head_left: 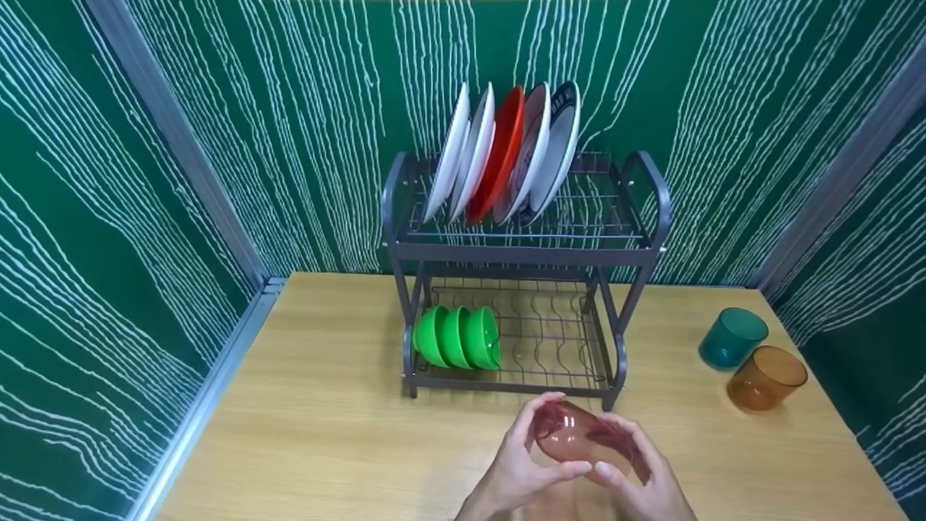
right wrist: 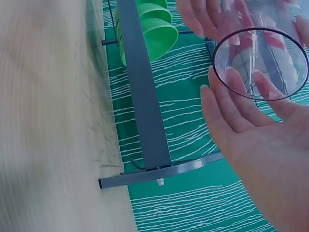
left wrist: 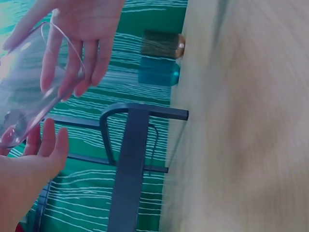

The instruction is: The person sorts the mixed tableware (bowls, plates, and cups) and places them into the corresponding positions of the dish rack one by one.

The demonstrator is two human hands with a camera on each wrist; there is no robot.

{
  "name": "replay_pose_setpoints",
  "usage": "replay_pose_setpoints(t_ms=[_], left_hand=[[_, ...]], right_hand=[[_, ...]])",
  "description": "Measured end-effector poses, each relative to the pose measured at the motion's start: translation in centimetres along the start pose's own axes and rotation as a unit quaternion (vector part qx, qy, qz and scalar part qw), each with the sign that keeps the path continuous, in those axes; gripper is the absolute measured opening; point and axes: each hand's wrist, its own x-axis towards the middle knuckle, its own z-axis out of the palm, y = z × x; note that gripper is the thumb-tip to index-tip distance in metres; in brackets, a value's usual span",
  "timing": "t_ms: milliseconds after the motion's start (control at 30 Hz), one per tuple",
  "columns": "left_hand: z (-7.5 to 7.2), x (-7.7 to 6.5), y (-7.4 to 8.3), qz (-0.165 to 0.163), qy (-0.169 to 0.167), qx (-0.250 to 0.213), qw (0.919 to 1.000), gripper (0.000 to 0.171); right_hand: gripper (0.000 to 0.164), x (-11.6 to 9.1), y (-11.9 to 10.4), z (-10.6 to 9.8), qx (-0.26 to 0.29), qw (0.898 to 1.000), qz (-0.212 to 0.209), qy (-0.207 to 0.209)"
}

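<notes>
A see-through pink cup lies tilted on its side in the air over the table's front, between both hands. My left hand holds its closed end, fingers over the far side and thumb along the near side. Around the open end curve the fingers of my right hand, and the two thumb tips nearly meet. The right wrist view shows the cup's round dark rim facing that camera, with the right fingers beneath it. In the left wrist view, the left palm is under the cup's base.
Behind the hands stands a two-tier dish rack. White plates and a red plate lean upright on top; green bowls nest at the lower left. A teal cup and an amber cup stand right. Green walls enclose the table.
</notes>
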Motion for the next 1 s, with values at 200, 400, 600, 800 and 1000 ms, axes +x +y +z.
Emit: replay_pose_setpoints(t_ms=[200,400,600,800,1000], left_hand=[[0.4,0.7,1.1,0.015,-0.018,-0.029,0.9993,0.076],[1.1,1.4,0.9,0.038,0.012,0.05,0.998,0.074],[1.3,2.3,-0.3,0.044,0.031,0.178,0.9825,0.076],[0.6,3.4,-0.2,0.083,0.0,0.288,0.954,0.075],[-0.7,4.9,0.1,0.106,-0.013,0.391,0.9143,0.077]], right_hand=[[0.052,0.0,-0.1,0.7,0.039,0.999,0.027,0.01],[0.058,0.4,-0.2,1.7,0.013,0.998,0.047,0.03],[0.068,0.6,0.8,2.6,-0.012,0.998,-0.059,0.027],[0.079,1.0,0.9,2.6,-0.039,0.994,-0.089,0.039],[0.074,1.7,0.0,2.3,-0.086,0.994,-0.063,0.037]])
